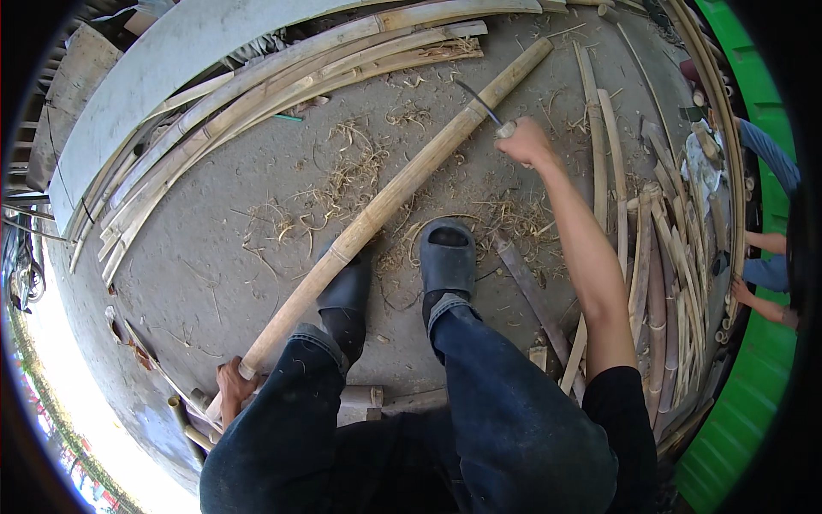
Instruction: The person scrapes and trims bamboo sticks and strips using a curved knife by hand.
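Observation:
A long, pale bamboo pole (390, 204) slants from lower left to upper right, passing over my left shoe. Its near end is in my left hand (233, 387), whose fingers are closed around it. My right hand (527, 144), beside the far part of the pole, is closed on the handle of a sickle-like knife. The thin, dark, curved blade of the knife (481, 102) lies across the pole near a joint. Curly bamboo shavings (364, 163) are scattered on the ground on both sides of the pole.
Split bamboo strips (214, 128) lie in a curved bundle at upper left, beside a pale sheet (128, 111). More bamboo pieces (659, 291) are piled on the right. Beyond them, near a green ribbed panel (728, 454), another person's hands (749, 295) show. My dark shoes (448, 257) stand on the concrete.

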{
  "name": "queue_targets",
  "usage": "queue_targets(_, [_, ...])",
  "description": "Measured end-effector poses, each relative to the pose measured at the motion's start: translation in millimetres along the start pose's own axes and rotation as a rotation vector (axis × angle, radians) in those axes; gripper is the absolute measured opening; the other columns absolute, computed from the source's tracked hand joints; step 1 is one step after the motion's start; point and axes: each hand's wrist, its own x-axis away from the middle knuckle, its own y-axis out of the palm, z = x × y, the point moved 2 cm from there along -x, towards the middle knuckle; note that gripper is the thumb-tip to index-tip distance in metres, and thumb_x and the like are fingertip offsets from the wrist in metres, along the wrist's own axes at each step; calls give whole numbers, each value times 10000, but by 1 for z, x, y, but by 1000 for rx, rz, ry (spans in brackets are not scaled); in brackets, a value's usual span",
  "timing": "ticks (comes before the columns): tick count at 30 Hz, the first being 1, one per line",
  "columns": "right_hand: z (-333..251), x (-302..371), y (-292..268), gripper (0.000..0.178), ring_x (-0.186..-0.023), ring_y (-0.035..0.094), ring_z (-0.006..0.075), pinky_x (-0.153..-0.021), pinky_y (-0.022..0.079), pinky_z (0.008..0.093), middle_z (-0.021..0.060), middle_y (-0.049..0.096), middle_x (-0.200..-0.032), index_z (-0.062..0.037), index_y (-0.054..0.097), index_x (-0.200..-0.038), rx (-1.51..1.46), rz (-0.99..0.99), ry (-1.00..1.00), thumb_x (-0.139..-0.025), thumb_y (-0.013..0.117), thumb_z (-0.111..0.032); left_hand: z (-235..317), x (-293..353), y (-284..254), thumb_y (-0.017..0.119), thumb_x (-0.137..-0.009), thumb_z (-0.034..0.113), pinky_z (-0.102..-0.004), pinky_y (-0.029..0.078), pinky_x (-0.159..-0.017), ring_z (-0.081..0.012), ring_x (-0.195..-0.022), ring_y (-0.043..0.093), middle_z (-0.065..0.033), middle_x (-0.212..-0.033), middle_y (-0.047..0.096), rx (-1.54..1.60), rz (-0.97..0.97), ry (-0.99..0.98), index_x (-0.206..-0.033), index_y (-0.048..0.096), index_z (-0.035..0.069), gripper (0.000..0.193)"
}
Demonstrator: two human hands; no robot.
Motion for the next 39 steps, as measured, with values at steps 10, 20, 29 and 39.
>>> queue_targets(10, [-55, 72, 67, 529, -1132, 700, 438, -980, 573, 469, 323, 716, -1162, 65, 711, -1177, 19, -201, -79, -733, 772, -217, 247, -186, -90, 760, -870, 464, -521, 532, -911, -428, -1079, 689, -224, -1086, 708, 573, -27, 206, -1222, 643, 35, 568])
queue_targets(20, [-42, 133, 80, 598, -1083, 656, 468, -953, 526, 522, 263, 649, -1162, -54, 554, -1386, -66, 109, -482, -873, 757, -283, 283, -179, -59, 765, -885, 570, -499, 600, -820, -440, -935, 743, -246, -1033, 738, 455, -26, 209, -1447, 598, 124, 737])
queue_targets(29, [-23, 169, 107, 639, -1000, 698, 462, -892, 561, 511, 310, 694, -1150, -52, 557, -1476, -299, 75, -520, -897, 725, -266, 187, -112, -26, 812, -859, 496, -463, 594, -811, -394, -878, 753, -258, -1046, 747, 513, -32, 100, -1488, 603, 138, 753])
queue_targets(39, [-13, 129, 102, 509, -879, 722, 486, -795, 585, 526, 270, 706, -979, -215, 630, -1438, 38, 199, -508, -974, 704, -413, 180, -115, -22, 815, -872, 487, -434, 617, -779, -376, -906, 780, -279, -1057, 758, 576, 42, 128, -1394, 672, 58, 691])
